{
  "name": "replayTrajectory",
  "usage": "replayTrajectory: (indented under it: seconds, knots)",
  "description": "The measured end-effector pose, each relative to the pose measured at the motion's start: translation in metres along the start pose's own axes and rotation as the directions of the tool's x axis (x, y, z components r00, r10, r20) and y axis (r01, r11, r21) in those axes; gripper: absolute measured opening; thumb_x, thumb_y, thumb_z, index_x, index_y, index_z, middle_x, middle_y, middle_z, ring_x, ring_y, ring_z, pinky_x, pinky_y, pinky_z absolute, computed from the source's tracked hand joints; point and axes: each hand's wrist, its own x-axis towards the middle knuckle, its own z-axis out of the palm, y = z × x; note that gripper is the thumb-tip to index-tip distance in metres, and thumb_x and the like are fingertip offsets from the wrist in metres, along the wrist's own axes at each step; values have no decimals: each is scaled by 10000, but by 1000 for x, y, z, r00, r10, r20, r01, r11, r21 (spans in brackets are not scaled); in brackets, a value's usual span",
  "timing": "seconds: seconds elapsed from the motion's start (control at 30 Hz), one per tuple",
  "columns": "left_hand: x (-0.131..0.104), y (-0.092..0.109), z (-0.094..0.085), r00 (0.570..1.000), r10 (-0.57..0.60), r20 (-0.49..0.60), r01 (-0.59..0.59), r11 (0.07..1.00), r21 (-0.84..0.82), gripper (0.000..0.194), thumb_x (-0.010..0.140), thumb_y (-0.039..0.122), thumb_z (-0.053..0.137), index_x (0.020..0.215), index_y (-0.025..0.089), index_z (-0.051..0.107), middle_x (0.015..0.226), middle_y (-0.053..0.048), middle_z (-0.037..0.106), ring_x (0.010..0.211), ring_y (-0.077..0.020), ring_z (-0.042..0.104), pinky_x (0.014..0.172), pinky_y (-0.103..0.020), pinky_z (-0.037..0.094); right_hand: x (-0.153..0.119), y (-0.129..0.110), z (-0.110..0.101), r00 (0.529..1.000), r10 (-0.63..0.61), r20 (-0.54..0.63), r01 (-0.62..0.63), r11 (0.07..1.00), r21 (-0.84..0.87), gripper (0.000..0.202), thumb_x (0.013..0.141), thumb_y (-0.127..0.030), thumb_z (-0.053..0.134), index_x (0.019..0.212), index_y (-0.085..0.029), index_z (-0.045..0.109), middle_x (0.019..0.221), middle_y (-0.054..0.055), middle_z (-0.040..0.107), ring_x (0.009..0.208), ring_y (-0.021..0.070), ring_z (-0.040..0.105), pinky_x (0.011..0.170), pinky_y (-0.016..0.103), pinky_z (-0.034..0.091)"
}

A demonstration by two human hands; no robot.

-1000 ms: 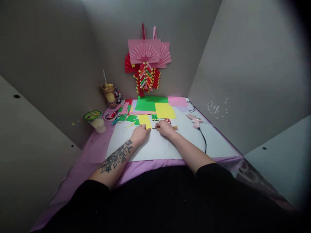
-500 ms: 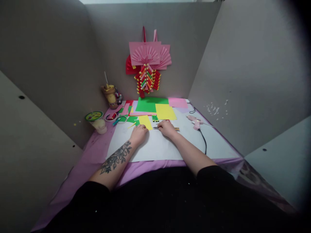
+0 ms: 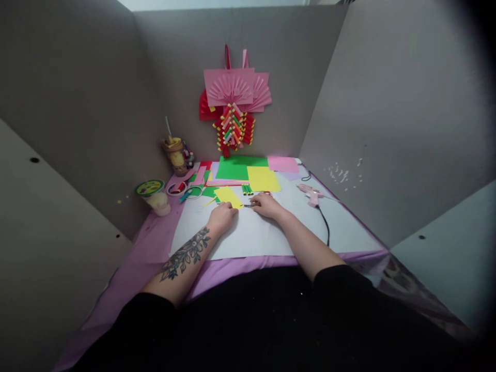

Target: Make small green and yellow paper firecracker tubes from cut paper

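Observation:
My left hand (image 3: 223,217) rests on the white sheet with its fingers closed on the near edge of a small yellow paper piece (image 3: 228,196). To its right, my right hand (image 3: 267,205) grips a slim, dark pointed tool (image 3: 248,205). The tool's tip lies at the yellow paper's right corner; its exact kind is too small to make out. Just behind my right hand a red-handled item (image 3: 267,194) shows in part. Several green paper rolls with yellow ends (image 3: 247,189) stand between the hands and the larger sheets.
A pink glue gun (image 3: 311,194) with a black cord lies on the right. Green (image 3: 236,168), yellow (image 3: 264,179) and pink (image 3: 282,164) sheets lie at the back. Tape rolls (image 3: 194,192) and a lidded cup (image 3: 155,196) are left. Paper firecracker decorations (image 3: 232,124) hang on the back panel.
The yellow paper has turned and shifted slightly left toward my left hand. My right hand has lifted the pointed tool, and its tip has moved left toward the paper.

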Motion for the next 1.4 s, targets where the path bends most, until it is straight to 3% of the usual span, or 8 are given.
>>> replayTrajectory:
  seconds: [0.17,0.5,1.4]
  knots:
    - [1,-2,1,1000,14,1,-14,1000,-22,366,913,172,425,1162,287,668,1008,-75,578,951,-213,512,834,-311,404,-7,5,-6,997,78,30,-75,993,-95,242,801,-134,554,987,-191,698,1035,91,652,998,204,557,844,252,398]
    - [7,-6,9,999,5,39,-4,1000,-27,429,925,194,388,1285,302,593,1105,-96,554,984,-241,507,853,-351,396,-2,9,0,999,37,9,-36,990,-135,248,837,-154,542,1019,-234,688,1054,81,615,1033,203,534,879,263,387]
    - [8,-7,10,999,16,37,-15,1000,-21,413,940,230,372,1279,293,598,1090,-96,551,972,-251,501,830,-353,393,-3,6,-3,999,-2,35,6,993,-121,229,805,-154,580,989,-207,707,1019,79,633,963,188,565,820,238,391]
